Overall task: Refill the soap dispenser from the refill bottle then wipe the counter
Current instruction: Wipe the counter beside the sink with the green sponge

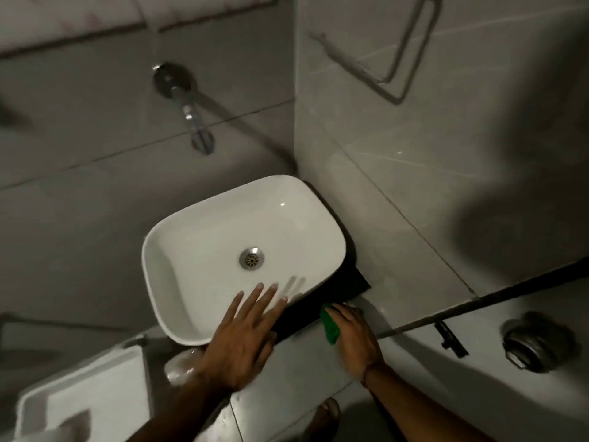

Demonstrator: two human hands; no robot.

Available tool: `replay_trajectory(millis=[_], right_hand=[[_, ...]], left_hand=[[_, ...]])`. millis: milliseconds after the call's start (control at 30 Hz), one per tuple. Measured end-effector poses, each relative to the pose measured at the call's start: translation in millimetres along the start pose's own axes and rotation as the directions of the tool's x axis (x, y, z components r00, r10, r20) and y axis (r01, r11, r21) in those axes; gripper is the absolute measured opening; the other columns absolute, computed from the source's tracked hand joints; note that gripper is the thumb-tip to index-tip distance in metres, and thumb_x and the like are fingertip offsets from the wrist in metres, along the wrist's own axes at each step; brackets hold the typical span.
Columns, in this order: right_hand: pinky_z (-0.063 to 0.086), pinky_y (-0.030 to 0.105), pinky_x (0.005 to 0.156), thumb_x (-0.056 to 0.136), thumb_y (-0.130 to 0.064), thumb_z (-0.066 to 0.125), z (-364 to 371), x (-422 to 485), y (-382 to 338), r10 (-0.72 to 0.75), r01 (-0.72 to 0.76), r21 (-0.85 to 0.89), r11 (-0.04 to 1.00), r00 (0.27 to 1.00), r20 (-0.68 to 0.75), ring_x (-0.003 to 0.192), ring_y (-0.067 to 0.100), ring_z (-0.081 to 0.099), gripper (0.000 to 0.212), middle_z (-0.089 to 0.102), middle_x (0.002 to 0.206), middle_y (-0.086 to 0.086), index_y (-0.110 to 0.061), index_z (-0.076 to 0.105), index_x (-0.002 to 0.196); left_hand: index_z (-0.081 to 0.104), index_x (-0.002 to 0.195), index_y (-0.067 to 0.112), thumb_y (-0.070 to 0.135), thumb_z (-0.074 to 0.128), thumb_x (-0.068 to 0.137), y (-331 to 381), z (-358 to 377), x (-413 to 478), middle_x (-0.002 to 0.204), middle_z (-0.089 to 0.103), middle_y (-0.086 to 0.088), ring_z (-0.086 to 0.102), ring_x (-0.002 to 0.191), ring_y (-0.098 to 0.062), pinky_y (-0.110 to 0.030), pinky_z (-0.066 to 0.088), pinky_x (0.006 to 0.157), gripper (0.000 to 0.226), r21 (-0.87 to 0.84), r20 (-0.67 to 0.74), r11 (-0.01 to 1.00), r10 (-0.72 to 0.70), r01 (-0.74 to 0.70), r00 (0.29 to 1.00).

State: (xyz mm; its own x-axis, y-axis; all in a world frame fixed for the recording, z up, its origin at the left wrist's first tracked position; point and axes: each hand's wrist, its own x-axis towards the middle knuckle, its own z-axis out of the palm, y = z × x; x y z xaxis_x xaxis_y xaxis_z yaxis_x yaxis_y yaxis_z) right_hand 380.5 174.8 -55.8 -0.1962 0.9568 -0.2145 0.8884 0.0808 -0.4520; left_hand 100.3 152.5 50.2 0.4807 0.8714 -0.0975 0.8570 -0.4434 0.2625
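A white countertop basin [197,237] sits on a narrow black counter [347,279] in a tiled corner. My left hand [245,333] lies flat on the basin's near rim, fingers spread. My right hand [353,336] presses a green cloth [330,327] against the counter's front edge, just right of the basin. A clear, blurred bottle-like object [180,366] shows below the basin, partly behind my left wrist. I cannot make out a soap dispenser or a refill bottle with certainty.
A chrome wall tap [194,122] sticks out above the basin. A metal towel holder [392,59] hangs on the right wall. A white toilet cistern [86,397] stands at lower left. A round metal fitting [535,341] is at the right.
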Motion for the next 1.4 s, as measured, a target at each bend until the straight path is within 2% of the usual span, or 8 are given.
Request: replay_trajectory(millis=[300,567,633,800,967,1100,1233,1400], right_hand=[[0.006,0.015,0.119,0.074,0.012,0.057,81.4,-104.9,-119.7,-0.184,0.189,-0.025,0.982,0.974,0.135,0.14,0.02,0.046,0.08,0.05,0.151,-0.004,-0.023,0.052,0.146],[-0.012,0.007,0.114,0.095,-0.002,0.042,203.9,-143.7,-269.6,-0.332,0.32,0.096,0.942,0.863,0.381,0.152,0.009,0.017,0.067,0.024,0.163,-0.009,-0.028,0.032,0.155],[-0.007,0.01,0.117,0.091,0.001,0.042,225.7,-142.4,-306.8,-0.385,0.384,0.084,0.919,0.837,0.388,0.152,0.009,0.017,0.071,0.025,0.164,-0.01,-0.028,0.032,0.155],[0.004,0.026,0.126,0.094,-0.002,0.049,283.5,-105.1,-383.6,-0.467,0.485,0.044,0.873,0.808,0.361,0.152,0.016,0.021,0.067,0.033,0.162,-0.003,-0.024,0.035,0.155],[0.007,0.037,0.125,0.085,0.008,0.061,338.8,-50.5,-410.6,-0.466,0.521,-0.074,0.85,0.81,0.356,0.152,0.023,0.024,0.079,0.038,0.159,0.0,-0.021,0.037,0.154],[0.018,0.044,0.124,0.082,0.007,0.068,378.0,-19.9,-414.6,-0.51,0.612,-0.193,0.767,0.764,0.395,0.148,0.031,0.032,0.076,0.044,0.156,0.004,-0.017,0.043,0.15],[0.028,0.052,0.121,0.075,0.011,0.07,406.2,-5.0,-418.7,-0.527,0.639,-0.254,0.726,0.755,0.391,0.146,0.038,0.034,0.081,0.045,0.154,0.01,-0.012,0.044,0.149],[0.015,0.058,0.123,0.083,-0.005,0.075,428.0,-2.4,-418.5,-0.367,0.597,-0.371,0.711,0.766,0.529,0.153,0.042,0.001,0.104,0.007,0.168,0.013,-0.017,0.007,0.161]], left_hand=[[0.066,0.147,0.022,0.053,0.054,0.091,19.2,37.1,-192.9,0.156,0.06,-0.002,0.06,0.142,-0.026,-0.038,0.028,0.119,0.065,-0.119,0.134,0.978,-0.158,0.174,0.978],[0.072,0.139,0.013,0.047,0.047,0.09,-69.8,85.9,-359.6,0.146,0.069,-0.006,0.068,0.133,-0.029,-0.032,0.01,0.12,0.064,-0.145,0.292,0.801,-0.526,0.581,0.799],[0.063,0.148,0.01,0.045,0.04,0.096,-92.5,99.0,-378.2,0.155,0.061,-0.008,0.061,0.141,-0.032,-0.035,0.007,0.124,0.067,-0.184,0.262,0.734,-0.605,0.654,0.752],[-0.019,0.165,0.027,0.056,0.007,0.107,-156.5,140.4,-401.6,0.176,-0.019,0.002,-0.015,0.166,-0.022,-0.044,-0.007,0.135,0.07,-0.216,0.3,0.632,-0.682,0.744,0.667],[-0.02,0.164,0.024,0.057,0.003,0.102,-196.8,170.1,-399.5,0.174,-0.023,-0.002,-0.017,0.165,-0.026,-0.047,-0.013,0.133,0.073,-0.175,0.279,0.655,-0.683,0.735,0.675],[-0.005,0.17,0.021,0.057,0.013,0.107,-210.8,193.0,-400.6,0.177,-0.012,-0.005,-0.009,0.166,-0.031,-0.051,-0.019,0.13,0.075,-0.167,0.314,0.657,-0.672,0.735,0.671],[0.04,0.163,0.012,0.052,0.031,0.105,-211.0,200.7,-406.1,0.17,0.036,-0.013,0.035,0.157,-0.036,-0.052,0.012,0.121,0.071,-0.2,0.253,0.681,-0.658,0.704,0.709],[0.054,0.155,0.01,0.051,0.035,0.099,-208.9,210.3,-409.4,0.163,0.049,-0.015,0.049,0.149,-0.036,-0.053,0.021,0.116,0.073,-0.134,0.264,0.691,-0.666,0.71,0.698]])
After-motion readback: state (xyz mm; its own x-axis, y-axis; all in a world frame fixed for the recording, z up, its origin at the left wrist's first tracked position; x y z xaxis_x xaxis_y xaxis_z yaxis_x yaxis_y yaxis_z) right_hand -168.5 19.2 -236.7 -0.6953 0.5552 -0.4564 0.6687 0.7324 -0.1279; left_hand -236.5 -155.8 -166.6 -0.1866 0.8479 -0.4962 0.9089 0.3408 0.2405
